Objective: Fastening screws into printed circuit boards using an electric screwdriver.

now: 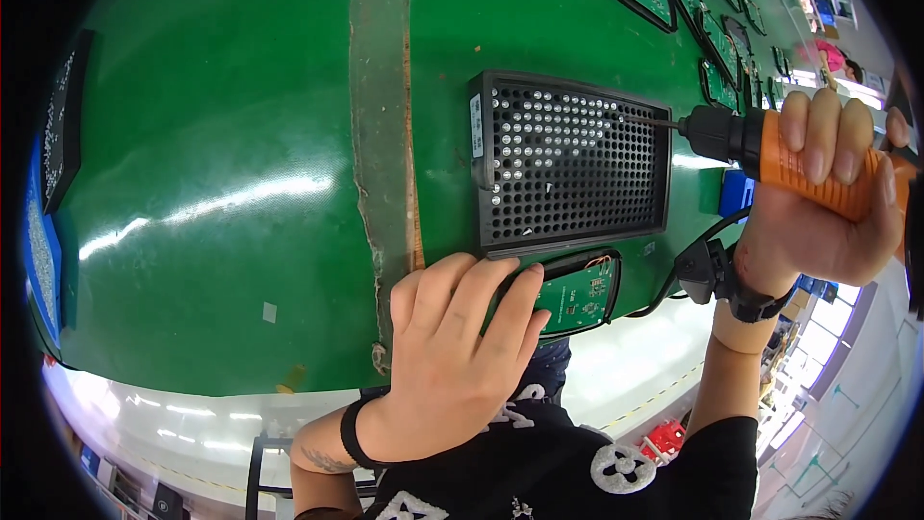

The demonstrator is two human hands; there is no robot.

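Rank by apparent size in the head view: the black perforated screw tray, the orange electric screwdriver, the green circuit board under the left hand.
1. Black perforated screw tray
2. Orange electric screwdriver, nearer the camera, so unsure
3. Green circuit board, partly hidden by the left hand

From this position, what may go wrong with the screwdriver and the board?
The electric screwdriver bit reaches over the black screw tray; a slip might scatter screws. The left hand covers much of the green circuit board at the bench edge, so pressure may shift it. The cable near the right hand may snag.

You had one label in view: a narrow white sticker (476, 125) stood upright on the black perforated tray's (577, 221) left wall.
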